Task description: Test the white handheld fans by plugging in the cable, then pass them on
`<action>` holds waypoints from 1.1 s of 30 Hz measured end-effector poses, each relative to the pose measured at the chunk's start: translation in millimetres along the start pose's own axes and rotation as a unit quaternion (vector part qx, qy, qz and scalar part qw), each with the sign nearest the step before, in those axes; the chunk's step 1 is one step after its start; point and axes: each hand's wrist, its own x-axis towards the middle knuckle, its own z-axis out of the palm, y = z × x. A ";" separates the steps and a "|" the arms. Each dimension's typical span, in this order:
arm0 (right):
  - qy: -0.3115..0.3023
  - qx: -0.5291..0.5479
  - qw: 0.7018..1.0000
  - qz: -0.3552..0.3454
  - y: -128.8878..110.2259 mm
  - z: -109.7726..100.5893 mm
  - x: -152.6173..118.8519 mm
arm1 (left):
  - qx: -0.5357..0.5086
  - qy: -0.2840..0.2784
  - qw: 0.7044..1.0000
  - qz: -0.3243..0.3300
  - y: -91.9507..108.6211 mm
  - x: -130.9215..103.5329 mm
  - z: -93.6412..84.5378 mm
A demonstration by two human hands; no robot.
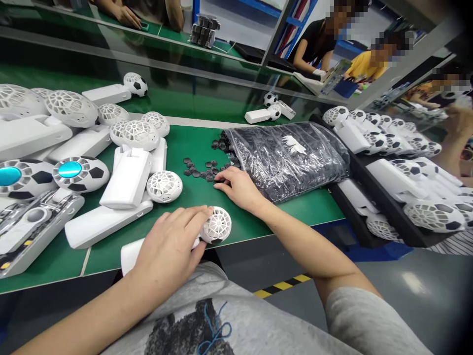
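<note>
My left hand (173, 244) is wrapped over a white handheld fan (217, 226) at the table's front edge; the round lattice head shows past the fingertips and the handle under the wrist. Up and to the right, my right hand (238, 187) has its thumb and forefinger close together at the edge of a scatter of small black pieces (195, 171). Whether a piece is between those fingertips is too small to tell. A clear plastic bag of black pieces (291, 158) lies just beyond my right hand, its open end facing left.
White fans (127, 177) crowd the green table's left side, two with blue discs. Black trays (356, 217) of football-patterned fans stand at the right. More fans (258, 116) lie on the green surface behind the bag. Other people (314, 44) sit across the line.
</note>
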 end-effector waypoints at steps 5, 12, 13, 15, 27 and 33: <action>-0.058 0.046 0.997 0.009 1.4 -13.5 0.8 | 0.008 0.019 1.000 0.000 -1.3 -4.1 0.2; -0.017 0.161 0.978 -0.128 -27.3 -38.8 -75.3 | 0.016 -0.001 1.000 -0.007 -2.2 -2.4 -0.3; -0.019 0.145 0.976 -0.160 -30.2 -39.9 -84.9 | 0.018 0.000 1.000 -0.006 -2.0 -2.4 -0.7; -0.008 0.085 0.973 -0.214 -32.3 -39.5 -97.7 | 0.020 0.003 1.000 -0.007 -0.5 -2.4 -1.0; 0.048 0.080 0.946 -0.312 -14.2 -17.6 -84.6 | 0.071 0.083 0.992 -0.063 20.9 4.9 13.3; 0.033 0.247 0.948 -0.199 -4.9 -8.1 -76.7 | 0.062 0.085 0.992 -0.067 22.3 3.7 13.1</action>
